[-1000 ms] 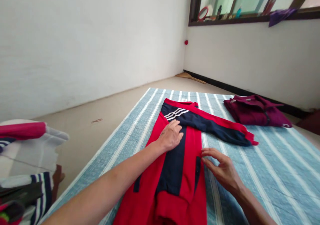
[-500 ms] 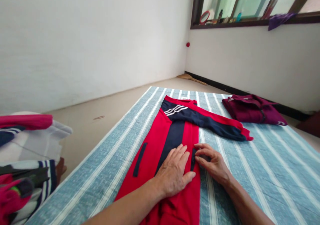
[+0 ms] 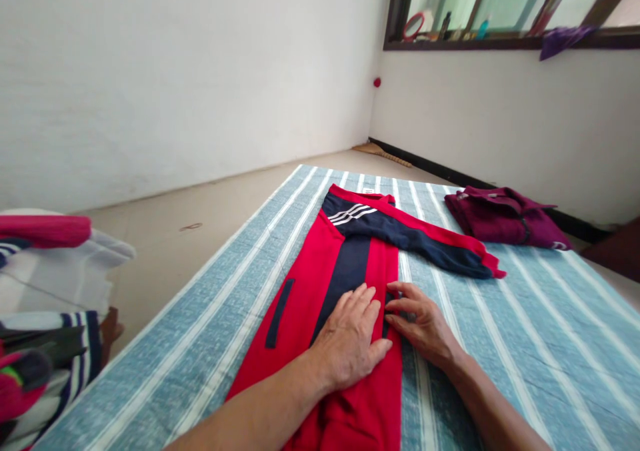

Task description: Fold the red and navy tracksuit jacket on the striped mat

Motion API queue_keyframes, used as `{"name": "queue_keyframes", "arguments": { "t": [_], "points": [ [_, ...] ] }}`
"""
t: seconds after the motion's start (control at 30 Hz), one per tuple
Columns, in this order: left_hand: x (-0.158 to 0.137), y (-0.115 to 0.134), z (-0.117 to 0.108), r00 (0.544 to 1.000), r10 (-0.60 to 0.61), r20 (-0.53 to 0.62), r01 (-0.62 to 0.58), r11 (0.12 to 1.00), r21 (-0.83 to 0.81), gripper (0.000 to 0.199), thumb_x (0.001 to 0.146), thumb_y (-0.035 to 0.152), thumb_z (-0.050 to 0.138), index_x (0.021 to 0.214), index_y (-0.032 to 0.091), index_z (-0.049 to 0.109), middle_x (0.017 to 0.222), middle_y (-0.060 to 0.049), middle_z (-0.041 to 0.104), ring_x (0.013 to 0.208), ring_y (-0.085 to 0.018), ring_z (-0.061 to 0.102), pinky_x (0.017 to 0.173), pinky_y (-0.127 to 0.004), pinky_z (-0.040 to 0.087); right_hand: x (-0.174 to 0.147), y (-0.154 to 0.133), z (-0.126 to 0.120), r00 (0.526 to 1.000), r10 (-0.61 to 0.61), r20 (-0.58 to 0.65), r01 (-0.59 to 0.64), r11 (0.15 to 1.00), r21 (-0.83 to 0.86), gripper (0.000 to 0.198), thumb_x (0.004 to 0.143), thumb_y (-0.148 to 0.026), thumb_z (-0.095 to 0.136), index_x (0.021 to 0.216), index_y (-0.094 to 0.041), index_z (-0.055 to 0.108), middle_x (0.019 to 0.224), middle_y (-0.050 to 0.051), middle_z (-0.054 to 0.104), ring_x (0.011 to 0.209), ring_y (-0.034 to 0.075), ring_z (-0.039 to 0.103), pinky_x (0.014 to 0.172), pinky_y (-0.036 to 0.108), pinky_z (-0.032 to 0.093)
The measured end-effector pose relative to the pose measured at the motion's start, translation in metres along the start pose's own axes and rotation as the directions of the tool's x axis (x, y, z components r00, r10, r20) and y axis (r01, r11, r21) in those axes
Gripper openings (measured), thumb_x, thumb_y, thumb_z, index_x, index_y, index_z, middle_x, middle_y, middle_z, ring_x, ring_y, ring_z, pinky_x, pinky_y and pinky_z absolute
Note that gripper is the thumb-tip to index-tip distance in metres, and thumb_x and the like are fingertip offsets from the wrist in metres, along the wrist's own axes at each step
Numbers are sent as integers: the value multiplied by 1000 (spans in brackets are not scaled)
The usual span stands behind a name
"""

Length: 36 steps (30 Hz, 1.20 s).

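A red and navy jacket [image 3: 310,271] with white shoulder stripes lies on the striped bedspread, its body folded lengthwise. One navy sleeve with a red edge stretches across to the right. My left hand [image 3: 350,337] rests flat on the jacket's middle, fingers extended over the navy panel and red fabric. At the garment's right edge, my right hand [image 3: 420,321] touches the cloth beside a dark pocket strip, its fingers slightly bent and apart. The other pocket strip [image 3: 280,313] shows on the left. Fabric near the bottom of the view is bunched.
A folded maroon garment [image 3: 505,217] lies on the blue striped bedspread [image 3: 225,271] at far right. Several clothes [image 3: 60,271] are piled at the left, beyond the bed's edge. A windowsill [image 3: 465,43] with small items and a purple cloth [image 3: 563,41] is above.
The view has shifted slightly. Both hands stay at nearly the same spots on the jacket; the right fingers have moved a little at its edge.
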State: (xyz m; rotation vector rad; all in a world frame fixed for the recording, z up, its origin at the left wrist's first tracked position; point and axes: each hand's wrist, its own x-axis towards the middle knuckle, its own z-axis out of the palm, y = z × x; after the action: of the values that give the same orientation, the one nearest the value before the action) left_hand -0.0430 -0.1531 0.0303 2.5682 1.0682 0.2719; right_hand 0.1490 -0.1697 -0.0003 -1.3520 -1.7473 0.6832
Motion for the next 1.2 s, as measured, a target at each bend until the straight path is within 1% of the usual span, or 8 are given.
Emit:
{"name": "queue_keyframes", "arguments": {
  "t": [0.13, 0.33, 0.6, 0.67, 0.77, 0.87, 1.03, 1.2],
  "points": [
    [0, 1, 0, 1000, 1, -3, -1, 1000, 10, 61, 87, 45, 54, 136, 11, 45, 149, -15, 36, 141, -26, 25, 116, -44, 24, 1, -3, 2, 1000, 17, -3, -17, 999, -52, 14, 81, -24, 59, 79, -23, 74, 115, 9, 62, 108, 25, 57, 94, 43, 44],
    [1, 3, 0, 1000, 5, -6, -5, 1000, 19, 59, 86, 44, 56, 135, 12, 46, 149, -16, 37, 141, -26, 26, 115, -45, 24, 1, -4, 7, 999, -4, -53, -2, 994, -110, 18, 82, -22, 54, 75, -22, 70, 113, 10, 63, 106, 26, 58, 93, 44, 43],
    [2, 3, -4, 1000, -2, 23, 2, 1000, 14, 60, 86, 44, 56, 135, 10, 46, 149, -16, 35, 141, -27, 24, 115, -46, 23, 6, -3, -3, 990, 96, -99, -81, 987, 142, 21, 87, -34, 55, 72, -21, 64, 101, 7, 65, 96, 21, 61, 87, 34, 44],
    [2, 4, -4, 1000, -4, 30, 4, 1000, 9, 60, 86, 44, 56, 134, 10, 47, 149, -16, 36, 141, -27, 24, 115, -47, 24, 6, -3, -6, 990, 112, -80, -97, 980, 173, 22, 87, -35, 56, 73, -21, 64, 101, 7, 64, 98, 21, 60, 88, 34, 44],
    [2, 4, -5, 999, -7, 36, 7, 1000, 10, 61, 85, 44, 57, 135, 10, 46, 150, -16, 35, 141, -27, 24, 115, -47, 23, 5, -4, -9, 995, 101, -7, -98, 977, 188, 21, 86, -36, 58, 73, -21, 66, 106, 7, 63, 103, 22, 59, 91, 34, 42],
    [2, 4, -4, 999, -7, 33, 7, 1000, 12, 63, 85, 44, 57, 136, 9, 45, 149, -17, 35, 141, -27, 24, 115, -46, 23, 3, -6, -10, 997, 63, 41, -68, 987, 149, 20, 86, -34, 58, 74, -22, 68, 113, 8, 61, 109, 22, 57, 96, 36, 41],
    [1, 3, 0, 1000, 3, 7, -3, 1000, 7, 62, 85, 45, 57, 136, 10, 45, 149, -17, 37, 141, -27, 25, 116, -45, 23, 0, -4, -5, 1000, 4, 29, -4, 1000, 11, 17, 86, -30, 58, 77, -24, 72, 119, 8, 61, 111, 23, 56, 97, 39, 42],
    [1, 2, 0, 1000, 12, 0, -12, 1000, 8, 60, 85, 45, 56, 134, 10, 46, 148, -17, 38, 141, -27, 25, 115, -45, 24, -1, -1, 0, 997, -77, 12, 78, 988, -136, 18, 85, -24, 57, 78, -25, 74, 120, 8, 63, 114, 25, 56, 98, 42, 44]
  ]
}}
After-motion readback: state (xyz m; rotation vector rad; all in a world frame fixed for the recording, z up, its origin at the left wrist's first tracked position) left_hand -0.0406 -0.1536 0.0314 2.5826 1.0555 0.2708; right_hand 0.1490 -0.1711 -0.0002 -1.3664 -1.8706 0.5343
